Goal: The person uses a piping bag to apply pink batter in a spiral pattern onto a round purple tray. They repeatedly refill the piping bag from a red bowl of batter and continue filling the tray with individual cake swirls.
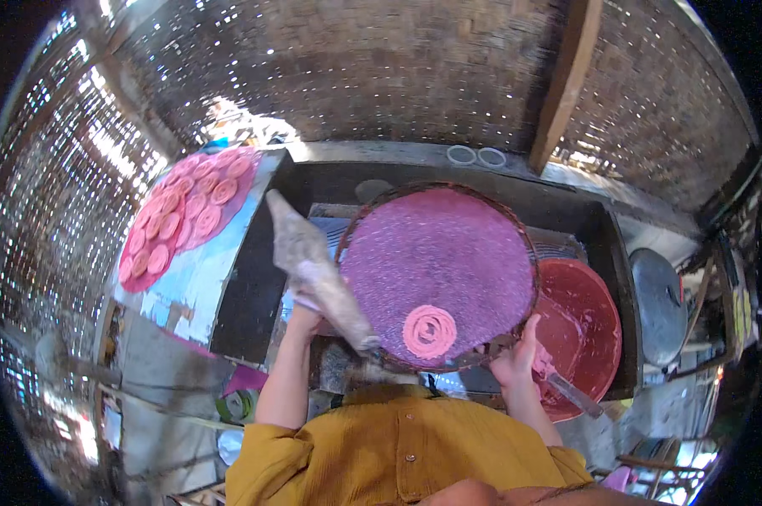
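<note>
A round tray [480,200] with a dark rim and purple, mesh-like surface is in front of me. One pink dough spiral [430,331] lies near its closest edge. My right hand [513,361] grips the tray's near right rim, thumb up along the edge. My left hand [303,319] is by the tray's left side, under a long, grey, mottled object [313,268] that slants across it to the near rim. That object hides most of my left fingers, and its kind is unclear.
Many pink spirals [169,226] lie on pink sheets on a worn, pale-blue board at left. At right a red basin [604,329], smeared pink, has a pink-coated flat tool [573,395] across its edge. Beyond it is a grey lid [655,304]. Two white rings [491,158] sit on the back ledge.
</note>
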Demonstrator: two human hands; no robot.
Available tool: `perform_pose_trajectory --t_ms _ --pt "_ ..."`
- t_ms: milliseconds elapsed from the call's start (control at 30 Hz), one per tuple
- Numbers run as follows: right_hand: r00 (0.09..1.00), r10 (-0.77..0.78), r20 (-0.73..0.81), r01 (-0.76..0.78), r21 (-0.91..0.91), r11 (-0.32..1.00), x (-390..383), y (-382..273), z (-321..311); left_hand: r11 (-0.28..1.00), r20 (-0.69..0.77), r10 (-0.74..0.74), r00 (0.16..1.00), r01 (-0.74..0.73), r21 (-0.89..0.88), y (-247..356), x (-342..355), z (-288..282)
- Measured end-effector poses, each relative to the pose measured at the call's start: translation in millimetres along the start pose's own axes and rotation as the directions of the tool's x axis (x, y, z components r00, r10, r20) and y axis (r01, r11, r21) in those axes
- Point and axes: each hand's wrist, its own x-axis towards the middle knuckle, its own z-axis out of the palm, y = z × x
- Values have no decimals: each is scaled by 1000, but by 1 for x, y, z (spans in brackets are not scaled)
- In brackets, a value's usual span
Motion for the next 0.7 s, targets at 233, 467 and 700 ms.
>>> perform_pose_trajectory --t_ms 233,467,700 --pt "833 -546 -94 282 -776 564 -42 -27 -7 821 187 339 922 -387 419 81 -10 23" --pt "877 426 220 -185 -664 724 -4 -15 108 714 465 350 813 -553 429 102 20 110" --pt "659 622 422 -305 -607 734 6 -24 153 814 759 453 467 131 -567 171 54 88"
